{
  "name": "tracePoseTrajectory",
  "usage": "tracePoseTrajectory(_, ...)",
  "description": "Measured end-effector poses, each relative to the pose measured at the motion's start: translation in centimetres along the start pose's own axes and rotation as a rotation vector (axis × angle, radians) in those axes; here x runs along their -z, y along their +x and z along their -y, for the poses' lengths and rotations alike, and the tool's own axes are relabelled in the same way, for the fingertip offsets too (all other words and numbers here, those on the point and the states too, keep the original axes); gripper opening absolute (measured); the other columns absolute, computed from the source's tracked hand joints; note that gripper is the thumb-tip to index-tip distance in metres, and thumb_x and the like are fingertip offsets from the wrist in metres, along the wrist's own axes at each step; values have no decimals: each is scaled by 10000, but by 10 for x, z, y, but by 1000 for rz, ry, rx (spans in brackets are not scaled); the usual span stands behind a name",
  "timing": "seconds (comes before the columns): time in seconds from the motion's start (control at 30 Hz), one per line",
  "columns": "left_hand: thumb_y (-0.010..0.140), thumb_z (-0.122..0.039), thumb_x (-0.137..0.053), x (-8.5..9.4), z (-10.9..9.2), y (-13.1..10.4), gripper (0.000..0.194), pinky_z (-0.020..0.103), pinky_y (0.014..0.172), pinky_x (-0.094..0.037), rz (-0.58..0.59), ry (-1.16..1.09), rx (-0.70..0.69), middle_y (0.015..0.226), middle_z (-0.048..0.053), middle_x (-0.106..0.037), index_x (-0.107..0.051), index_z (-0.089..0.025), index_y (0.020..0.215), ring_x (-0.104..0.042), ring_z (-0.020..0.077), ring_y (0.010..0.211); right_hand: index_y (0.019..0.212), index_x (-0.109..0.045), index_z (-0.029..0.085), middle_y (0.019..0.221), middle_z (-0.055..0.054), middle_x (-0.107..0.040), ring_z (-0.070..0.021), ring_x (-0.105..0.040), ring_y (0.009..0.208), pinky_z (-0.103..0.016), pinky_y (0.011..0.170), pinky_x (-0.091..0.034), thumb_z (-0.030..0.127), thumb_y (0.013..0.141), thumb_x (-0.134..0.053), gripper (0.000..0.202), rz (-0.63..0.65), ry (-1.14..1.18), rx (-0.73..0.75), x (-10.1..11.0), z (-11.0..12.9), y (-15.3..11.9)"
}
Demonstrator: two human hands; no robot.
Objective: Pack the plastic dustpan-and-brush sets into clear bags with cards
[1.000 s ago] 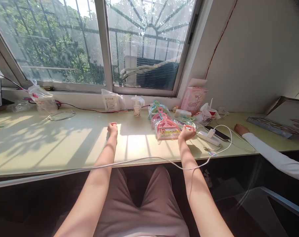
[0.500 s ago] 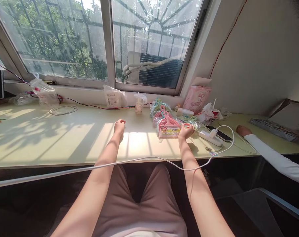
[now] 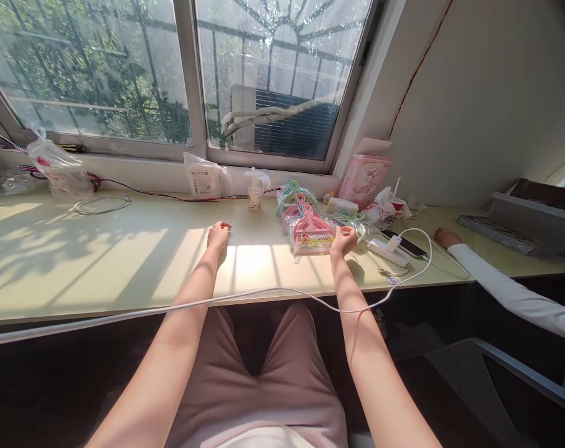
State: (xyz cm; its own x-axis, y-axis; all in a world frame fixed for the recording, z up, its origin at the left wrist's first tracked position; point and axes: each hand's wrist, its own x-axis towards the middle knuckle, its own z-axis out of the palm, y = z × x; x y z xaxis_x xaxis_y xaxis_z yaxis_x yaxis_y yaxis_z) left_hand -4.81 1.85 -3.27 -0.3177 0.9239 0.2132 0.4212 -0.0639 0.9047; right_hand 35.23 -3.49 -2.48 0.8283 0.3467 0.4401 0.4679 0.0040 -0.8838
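Beside the sunlit patch of the desk, my left hand [image 3: 218, 236] rests with its fingers loosely curled and nothing visible in them. My right hand [image 3: 343, 241] is closed at the right edge of a pink dustpan and brush set [image 3: 313, 238] in clear wrapping, its fingertips partly hidden. Behind that lie another pink wrapped set [image 3: 294, 209] and a green one [image 3: 290, 191], overlapping in a pile. A further green wrapped piece [image 3: 357, 219] sits just past my right fingers.
A white power strip [image 3: 387, 254], a phone [image 3: 406, 244] and a pink box [image 3: 365, 179] stand to the right. A white cable [image 3: 264, 290] hangs across my forearms. A drink cup [image 3: 254, 194] is by the window. Another person's hand [image 3: 447, 238] rests at the far right.
The whole view has shifted slightly, so everything sits a little further left and higher. Both hands keep nearly the same places on the desk, and the wrapped sets look unmoved.
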Motion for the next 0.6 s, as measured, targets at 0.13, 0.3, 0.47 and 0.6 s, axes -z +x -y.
tracePoseTrajectory(0.13,850,-121,-570,-3,7,7,276,291,917,-617,11,-11,-8,1140,113,-882,-807,-199,967,-836,235,1036,1042,-605,229,1269,-213,-757,-350,-685,1243,-524,1188,-498,280,1027,-680,92,58,-48,-26,-1,1,-6)
tracePoseTrajectory(0.3,894,-127,-581,-3,10,13,258,320,976,-613,40,131,-29,1156,117,-887,-812,-218,963,-835,267,1127,993,-633,217,1324,-226,-747,-396,-631,1392,-571,1244,-441,286,980,-716,108,237,-163,13,-4,-4,-14)
tracePoseTrajectory(0.47,883,-127,-583,-3,9,15,264,330,1005,-613,52,168,-30,1172,114,-889,-816,-227,959,-831,279,1166,943,-617,240,1325,-219,-754,-402,-628,1391,-604,1236,-454,254,950,-694,78,196,-143,-10,-5,-10,-10)
tracePoseTrajectory(0.6,862,-134,-591,-4,9,15,253,336,1019,-613,44,172,-18,1137,110,-889,-810,-236,937,-831,281,1152,923,-564,267,1132,-168,-778,-374,-706,1218,-533,1117,-532,293,951,-693,135,191,-118,-99,-6,-15,-6)
